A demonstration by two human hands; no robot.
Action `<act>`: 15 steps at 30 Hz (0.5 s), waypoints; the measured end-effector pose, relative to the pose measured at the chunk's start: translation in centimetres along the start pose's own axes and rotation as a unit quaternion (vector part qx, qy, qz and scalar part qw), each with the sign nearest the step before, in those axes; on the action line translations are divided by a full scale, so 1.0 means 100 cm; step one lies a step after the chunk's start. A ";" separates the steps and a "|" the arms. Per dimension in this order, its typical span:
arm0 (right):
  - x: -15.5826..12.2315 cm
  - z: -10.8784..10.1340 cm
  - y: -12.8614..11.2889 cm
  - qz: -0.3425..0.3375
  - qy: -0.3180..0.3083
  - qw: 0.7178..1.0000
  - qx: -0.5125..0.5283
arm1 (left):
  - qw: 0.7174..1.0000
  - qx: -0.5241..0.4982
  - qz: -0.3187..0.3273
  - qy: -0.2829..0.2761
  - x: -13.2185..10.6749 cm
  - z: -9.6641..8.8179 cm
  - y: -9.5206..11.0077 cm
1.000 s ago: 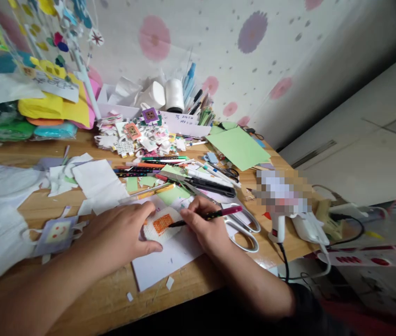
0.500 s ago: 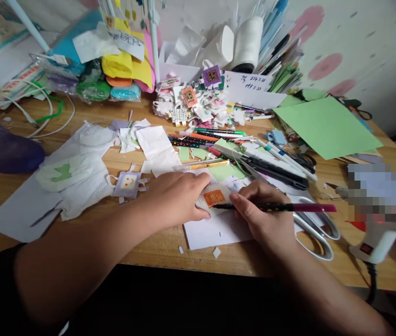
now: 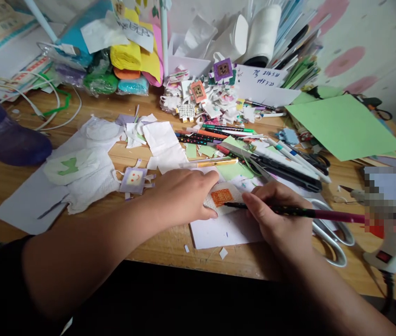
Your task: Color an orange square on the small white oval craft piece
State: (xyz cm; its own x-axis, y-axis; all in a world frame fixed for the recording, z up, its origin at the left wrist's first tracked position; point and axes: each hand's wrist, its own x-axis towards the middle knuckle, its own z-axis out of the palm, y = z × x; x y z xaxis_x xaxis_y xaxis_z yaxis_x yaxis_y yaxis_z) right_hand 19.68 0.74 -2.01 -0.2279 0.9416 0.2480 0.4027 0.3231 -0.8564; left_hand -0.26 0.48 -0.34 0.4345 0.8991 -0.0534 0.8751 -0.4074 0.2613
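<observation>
Slim pen (image 3: 288, 211) shifted along textured orange rectangle (image 3: 221, 196).

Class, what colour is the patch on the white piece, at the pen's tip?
The patch is orange, clearest in the head view.

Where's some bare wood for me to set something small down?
Bare table shows between the packets and the paper scraps; another patch lies between the left hand and the front edge, left of the white sheet. Beyond the hands it's crowded with pens and a cutter.
</observation>
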 end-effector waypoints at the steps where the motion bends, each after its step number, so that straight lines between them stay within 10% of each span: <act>1: 0.000 0.000 0.000 -0.003 -0.010 1.000 0.007 | 1.000 -0.001 -0.002 -0.004 0.000 0.000 0.000; 15: 0.001 0.001 -0.001 0.009 0.008 1.000 -0.011 | 0.999 -0.020 -0.015 -0.026 -0.001 -0.002 0.001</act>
State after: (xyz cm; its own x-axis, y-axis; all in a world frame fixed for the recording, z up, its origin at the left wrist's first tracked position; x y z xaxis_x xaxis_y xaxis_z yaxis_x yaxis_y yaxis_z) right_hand 19.54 0.75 -1.91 -0.2060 0.9487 0.2398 0.4255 0.3075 -0.8511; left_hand -0.30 0.42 -0.11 0.4196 0.9007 -0.1123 0.8792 -0.3725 0.2969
